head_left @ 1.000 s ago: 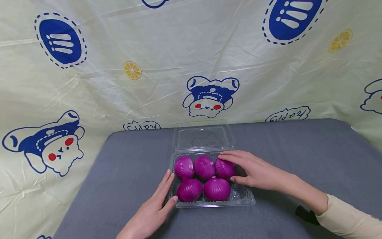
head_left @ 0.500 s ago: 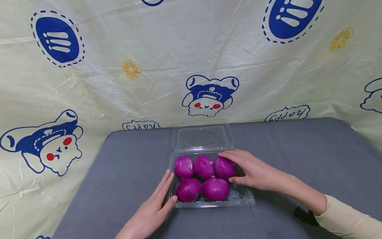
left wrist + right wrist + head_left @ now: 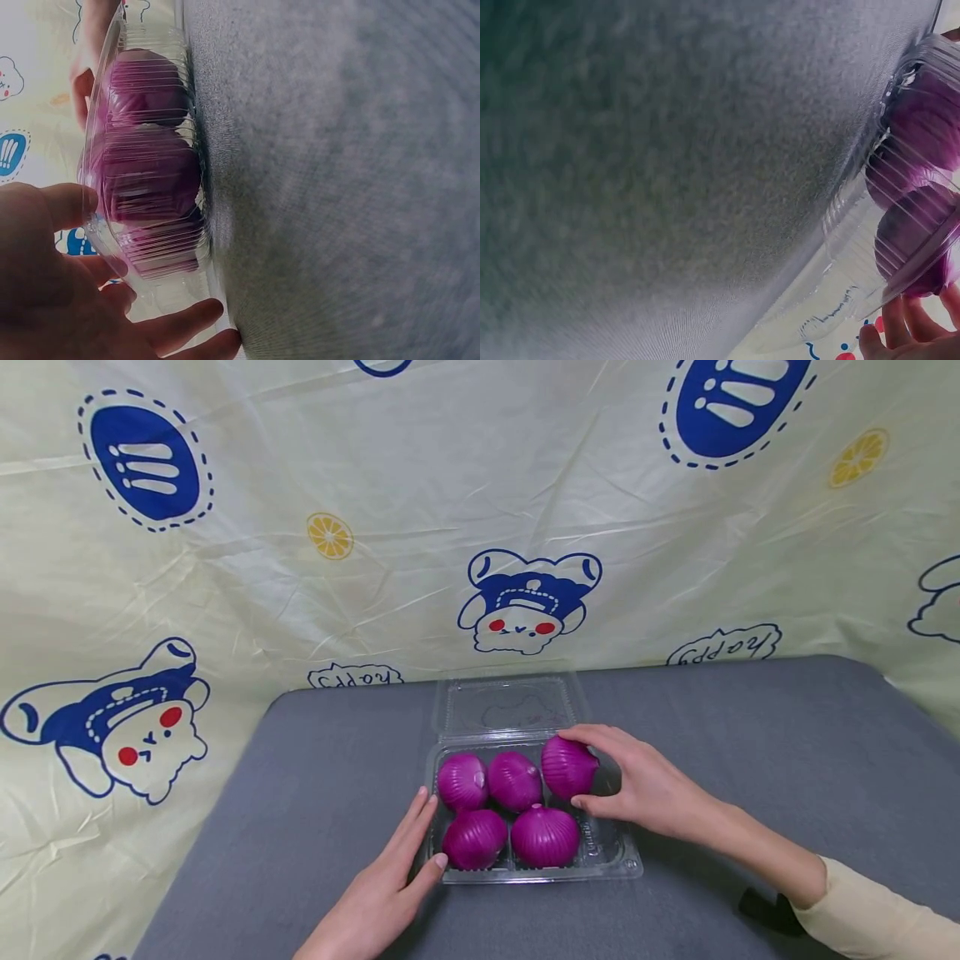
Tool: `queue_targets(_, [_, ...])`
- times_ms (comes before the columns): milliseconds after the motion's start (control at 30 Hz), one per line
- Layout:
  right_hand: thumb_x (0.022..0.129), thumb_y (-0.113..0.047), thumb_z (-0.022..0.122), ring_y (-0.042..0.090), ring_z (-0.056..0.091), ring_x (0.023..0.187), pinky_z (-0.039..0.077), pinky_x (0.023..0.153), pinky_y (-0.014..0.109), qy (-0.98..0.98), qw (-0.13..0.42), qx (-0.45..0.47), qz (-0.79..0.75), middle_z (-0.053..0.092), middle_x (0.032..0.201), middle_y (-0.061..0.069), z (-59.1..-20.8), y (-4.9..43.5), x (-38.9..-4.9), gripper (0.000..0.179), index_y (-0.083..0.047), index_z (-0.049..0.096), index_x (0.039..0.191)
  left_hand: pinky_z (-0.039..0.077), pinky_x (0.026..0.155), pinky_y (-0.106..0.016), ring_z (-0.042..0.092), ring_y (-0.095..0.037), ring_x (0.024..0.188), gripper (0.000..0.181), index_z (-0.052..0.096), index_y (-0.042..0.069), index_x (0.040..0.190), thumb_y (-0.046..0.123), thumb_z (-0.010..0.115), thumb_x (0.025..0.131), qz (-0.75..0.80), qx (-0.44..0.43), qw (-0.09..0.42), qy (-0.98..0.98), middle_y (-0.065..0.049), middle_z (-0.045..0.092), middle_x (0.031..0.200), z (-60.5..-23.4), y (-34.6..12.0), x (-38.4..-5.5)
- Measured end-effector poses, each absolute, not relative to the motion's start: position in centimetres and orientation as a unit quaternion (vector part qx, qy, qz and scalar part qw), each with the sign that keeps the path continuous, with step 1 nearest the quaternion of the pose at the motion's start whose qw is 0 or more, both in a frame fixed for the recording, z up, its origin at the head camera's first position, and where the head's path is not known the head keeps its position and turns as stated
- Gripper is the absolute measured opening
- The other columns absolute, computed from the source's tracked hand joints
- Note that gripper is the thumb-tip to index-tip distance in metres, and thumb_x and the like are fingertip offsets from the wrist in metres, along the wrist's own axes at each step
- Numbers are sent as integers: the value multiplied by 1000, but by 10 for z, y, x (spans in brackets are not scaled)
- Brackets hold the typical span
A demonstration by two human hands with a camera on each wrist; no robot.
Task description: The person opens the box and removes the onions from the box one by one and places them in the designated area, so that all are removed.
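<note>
My right hand (image 3: 654, 783) holds a purple onion (image 3: 567, 767) between its thumb and fingers at the back right of a clear plastic container (image 3: 551, 877). In the right wrist view, that hand's fingers (image 3: 911, 322) show below the container. My left hand (image 3: 378, 889) rests against the container's left side with its fingers extended. Seen from the left wrist, the thumb of the left hand (image 3: 52, 292) is at the container's rim, and the other fingers spread beside its wall. Several more onions sit inside: two in front, such as this onion (image 3: 545, 836), and two at the back left.
The container's hinged clear lid (image 3: 512, 703) lies folded back behind it. Everything stands on a grey cloth-covered table (image 3: 337, 760). A printed pale curtain (image 3: 405, 585) hangs behind the table. A dark object (image 3: 768, 912) shows near the right sleeve.
The back right onion has risen slightly from its place, in my right hand's grip. My left hand has stayed nearly still against the container.
</note>
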State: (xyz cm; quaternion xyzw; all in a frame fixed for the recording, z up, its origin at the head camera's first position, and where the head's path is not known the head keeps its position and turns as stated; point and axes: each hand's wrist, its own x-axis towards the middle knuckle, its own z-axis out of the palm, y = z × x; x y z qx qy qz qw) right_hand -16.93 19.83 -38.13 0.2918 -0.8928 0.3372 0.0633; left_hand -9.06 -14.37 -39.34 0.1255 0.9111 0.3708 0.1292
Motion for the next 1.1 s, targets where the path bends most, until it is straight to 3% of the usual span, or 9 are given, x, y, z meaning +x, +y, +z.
queue_targets(200, [74, -31, 88, 19, 53, 119, 54, 85, 45, -889, 72, 294, 344, 54, 134, -3, -378, 200, -164, 72, -26, 54, 138, 30, 108, -59, 18, -16, 146, 68, 16, 40, 157, 61, 44, 98, 372, 127, 134, 910, 20, 5, 161, -393, -144, -92])
queue_targets(400, [75, -32, 87, 16, 52, 117, 57, 80, 38, -890, 79, 285, 348, 50, 134, -7, -371, 202, -160, 72, -27, 51, 137, 30, 108, -58, 18, -16, 146, 68, 16, 39, 157, 60, 44, 98, 372, 130, 132, 910, 20, 5, 161, -393, -144, -92])
queue_targets(700, [77, -28, 87, 15, 52, 117, 55, 85, 43, -893, 99, 263, 352, 47, 136, -6, -366, 210, -152, 73, -24, 49, 138, 30, 109, -58, 18, -15, 146, 68, 16, 39, 157, 60, 43, 98, 372, 128, 133, 910, 20, 5, 161, -393, -144, -91])
queue_targets(933, [72, -14, 90, 13, 51, 115, 56, 83, 36, -884, 104, 276, 363, 46, 135, -6, -366, 213, -146, 78, -23, 49, 137, 29, 109, -58, 17, -16, 146, 68, 15, 40, 157, 61, 43, 98, 371, 127, 135, 910, 20, 5, 161, -393, -144, -91])
queue_targets(1100, [67, -8, 92, 14, 51, 114, 56, 84, 38, -882, 108, 277, 365, 47, 133, -6, -365, 217, -144, 79, -24, 53, 134, 29, 109, -58, 17, -15, 146, 67, 16, 39, 157, 60, 44, 98, 372, 130, 130, 910, 21, 5, 161, -393, -144, -91])
